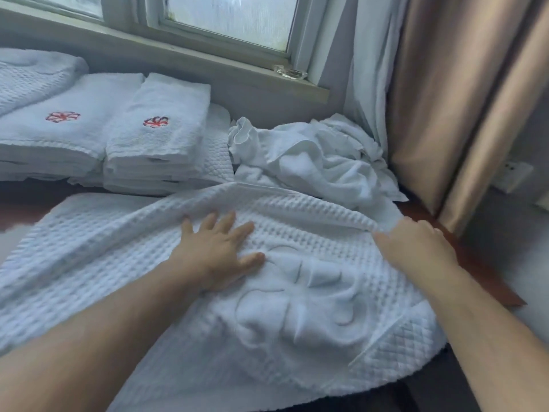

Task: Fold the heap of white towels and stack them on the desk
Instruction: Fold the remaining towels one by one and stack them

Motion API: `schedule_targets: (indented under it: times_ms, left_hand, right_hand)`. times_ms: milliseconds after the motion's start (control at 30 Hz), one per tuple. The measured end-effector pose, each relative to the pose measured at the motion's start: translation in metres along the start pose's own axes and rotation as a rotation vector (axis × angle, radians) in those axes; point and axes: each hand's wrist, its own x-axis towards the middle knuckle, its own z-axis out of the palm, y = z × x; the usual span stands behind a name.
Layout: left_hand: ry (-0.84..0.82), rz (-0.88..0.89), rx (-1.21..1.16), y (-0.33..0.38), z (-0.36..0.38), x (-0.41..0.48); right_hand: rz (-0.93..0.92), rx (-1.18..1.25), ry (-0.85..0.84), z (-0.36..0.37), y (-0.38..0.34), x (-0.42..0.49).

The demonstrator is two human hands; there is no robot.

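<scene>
Bench point(481, 269): my flat left hand point(217, 251) anchors the towel point(118, 263) while my right hand point(416, 248) grips its edge for folding.

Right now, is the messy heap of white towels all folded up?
No, the crumpled heap of white towels lies unfolded beside the tan curtain.

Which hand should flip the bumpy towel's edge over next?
Probably the right. The right hand curls round the waffle towel's lifted edge, ready to pull it across, while the left hand lies flat on its middle, pinning it down.
</scene>
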Motion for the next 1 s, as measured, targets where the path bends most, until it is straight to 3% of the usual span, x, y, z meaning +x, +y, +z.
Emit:
schedule_targets:
  times_ms: [233, 300, 367, 433, 533, 567, 600, 700, 767, 900, 1000]
  left_hand:
    - [0.028, 0.0, -0.029, 0.0, -0.001, -0.008]
    - [0.027, -0.001, -0.027, 0.0, -0.001, -0.008]
    - [0.027, -0.003, -0.034, 0.0, -0.001, -0.009]
    - [0.08, 0.032, -0.032, 0.001, -0.002, -0.012]
    - [0.22, 0.19, -0.025, 0.005, -0.002, -0.015]
    - [0.223, 0.217, -0.03, 0.005, -0.002, -0.016]
    - [0.201, 0.216, -0.034, 0.003, -0.002, -0.017]
    - [0.115, 0.154, -0.003, -0.004, -0.002, -0.019]
    - [0.079, 0.131, -0.001, -0.007, -0.004, -0.022]
    - [0.02, 0.115, 0.008, -0.007, -0.007, -0.022]
    - [0.008, 0.131, 0.016, -0.006, -0.009, -0.023]
  right_hand:
    - [0.111, 0.532, -0.472, -0.016, 0.008, 0.026]
    - [0.033, 0.311, -0.584, -0.019, -0.003, 0.021]
    - [-0.059, 0.024, -0.569, -0.019, -0.021, 0.013]
    - [-0.124, -0.029, -0.301, -0.02, -0.04, 0.007]
    - [-0.315, 0.134, 0.631, -0.022, -0.063, -0.011]
    - [-0.367, 0.127, 0.753, -0.023, -0.072, -0.019]
    - [-0.357, 0.068, 0.693, -0.021, -0.079, -0.024]
    - [-0.109, -0.101, 0.146, 0.003, -0.082, -0.031]
    - [0.002, -0.056, -0.101, 0.021, -0.07, -0.033]
    - [0.01, -0.036, -0.299, 0.032, -0.043, -0.024]
    - [0.166, 0.076, -0.255, 0.02, -0.02, -0.006]
